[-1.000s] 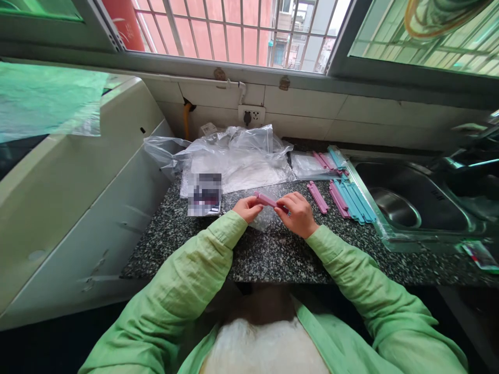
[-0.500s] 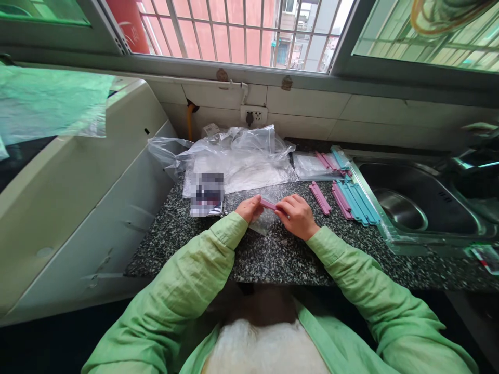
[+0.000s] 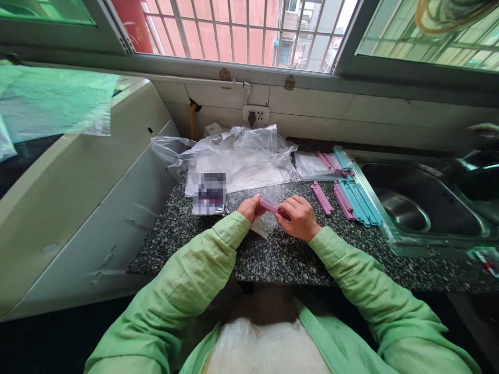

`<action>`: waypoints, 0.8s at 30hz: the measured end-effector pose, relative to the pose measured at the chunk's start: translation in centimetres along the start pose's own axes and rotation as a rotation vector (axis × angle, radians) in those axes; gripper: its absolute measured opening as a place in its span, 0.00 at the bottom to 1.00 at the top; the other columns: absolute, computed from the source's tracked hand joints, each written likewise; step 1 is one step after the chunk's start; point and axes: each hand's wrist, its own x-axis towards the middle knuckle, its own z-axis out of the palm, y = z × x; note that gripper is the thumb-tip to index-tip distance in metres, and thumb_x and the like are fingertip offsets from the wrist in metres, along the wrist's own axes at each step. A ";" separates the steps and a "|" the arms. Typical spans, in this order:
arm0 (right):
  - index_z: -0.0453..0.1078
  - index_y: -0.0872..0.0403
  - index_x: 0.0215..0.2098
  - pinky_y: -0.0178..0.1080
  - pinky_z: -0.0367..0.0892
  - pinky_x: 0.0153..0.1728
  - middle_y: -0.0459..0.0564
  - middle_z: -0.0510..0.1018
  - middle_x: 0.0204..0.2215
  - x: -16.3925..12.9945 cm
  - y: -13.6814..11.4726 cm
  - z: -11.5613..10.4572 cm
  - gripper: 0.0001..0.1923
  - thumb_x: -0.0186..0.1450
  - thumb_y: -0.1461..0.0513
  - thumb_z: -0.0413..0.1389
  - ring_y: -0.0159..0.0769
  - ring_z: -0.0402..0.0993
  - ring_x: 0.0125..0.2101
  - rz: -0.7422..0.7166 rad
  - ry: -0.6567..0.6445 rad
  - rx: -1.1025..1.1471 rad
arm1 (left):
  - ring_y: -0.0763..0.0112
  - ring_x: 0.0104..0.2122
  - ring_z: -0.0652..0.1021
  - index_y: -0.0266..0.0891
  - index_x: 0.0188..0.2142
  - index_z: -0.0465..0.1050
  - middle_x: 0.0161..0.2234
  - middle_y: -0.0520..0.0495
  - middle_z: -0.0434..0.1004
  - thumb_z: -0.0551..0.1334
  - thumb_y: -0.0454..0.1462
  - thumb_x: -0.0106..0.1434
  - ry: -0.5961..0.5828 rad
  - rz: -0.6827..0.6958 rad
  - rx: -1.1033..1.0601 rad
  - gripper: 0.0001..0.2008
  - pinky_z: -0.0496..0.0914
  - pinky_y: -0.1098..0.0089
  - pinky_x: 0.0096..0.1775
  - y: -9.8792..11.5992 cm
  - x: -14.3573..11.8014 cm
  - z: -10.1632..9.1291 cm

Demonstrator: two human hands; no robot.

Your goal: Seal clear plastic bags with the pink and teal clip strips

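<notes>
The left hand [image 3: 249, 209] and right hand [image 3: 298, 216] pinch one pink clip [image 3: 268, 205] between them, over the table [image 3: 284, 259]; clear plastic [image 3: 262, 227] shows beside it. Left of one sink [image 3: 405, 244], two pink bundles [image 3: 322, 198] and one blue bundle [image 3: 362, 203] lie foremost, packed too tightly to count.

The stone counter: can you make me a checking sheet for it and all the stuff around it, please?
Surface: black-and-white speckled stone counter.
Things: long pink plastic strip in hand, clear plastic film just below it; loose pink plastic strips and light-blue plastic strips lie to the right.
Clutter: crumpled clear plastic bags at the back; pixelated flat object, can't tell what.
Fingers: left hand and right hand both hold that strip.
Cables: black plug in white wall socket; no loose cord seen.
Surroundings: barred window behind; metal sink at right.
</notes>
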 end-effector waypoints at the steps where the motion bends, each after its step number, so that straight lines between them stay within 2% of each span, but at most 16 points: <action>1: 0.66 0.55 0.26 0.37 0.55 0.32 0.48 0.70 0.23 0.0 0.0 0.0 0.09 0.58 0.59 0.49 0.34 0.59 0.27 -0.004 0.006 -0.002 | 0.81 0.13 0.55 0.33 0.15 0.65 0.11 0.53 0.53 0.49 0.58 0.51 0.011 0.006 0.004 0.29 0.48 0.72 0.18 0.1 -0.1 0.1; 4: 0.66 0.55 0.24 0.37 0.54 0.31 0.48 0.69 0.22 0.0 -0.1 -0.2 0.11 0.59 0.57 0.49 0.33 0.58 0.26 -0.014 0.030 -0.004 | 0.81 0.13 0.56 0.33 0.18 0.65 0.11 0.54 0.55 0.51 0.58 0.49 0.054 0.006 -0.006 0.28 0.49 0.73 0.18 0.2 -0.2 0.5; 8: 0.65 0.54 0.22 0.36 0.54 0.29 0.48 0.68 0.21 0.0 -0.2 -0.4 0.12 0.59 0.56 0.49 0.32 0.58 0.25 -0.013 0.056 -0.024 | 0.82 0.13 0.56 0.35 0.16 0.62 0.11 0.54 0.56 0.53 0.57 0.48 0.068 0.003 -0.006 0.26 0.50 0.74 0.18 0.5 -0.4 0.8; 12: 0.64 0.54 0.20 0.35 0.54 0.28 0.47 0.67 0.19 0.0 -0.2 -0.4 0.13 0.59 0.57 0.49 0.31 0.58 0.24 -0.038 0.071 -0.046 | 0.82 0.14 0.58 0.34 0.18 0.64 0.12 0.54 0.57 0.54 0.56 0.49 0.083 -0.023 -0.080 0.25 0.51 0.74 0.18 0.7 -0.8 1.1; 24: 0.63 0.54 0.19 0.34 0.54 0.26 0.46 0.66 0.17 -0.2 0.2 0.1 0.12 0.59 0.58 0.50 0.30 0.58 0.22 -0.089 0.110 -0.029 | 0.83 0.09 0.52 0.33 0.19 0.66 0.07 0.57 0.50 0.51 0.58 0.50 0.007 -0.025 -0.049 0.28 0.44 0.73 0.15 0.4 -0.7 0.8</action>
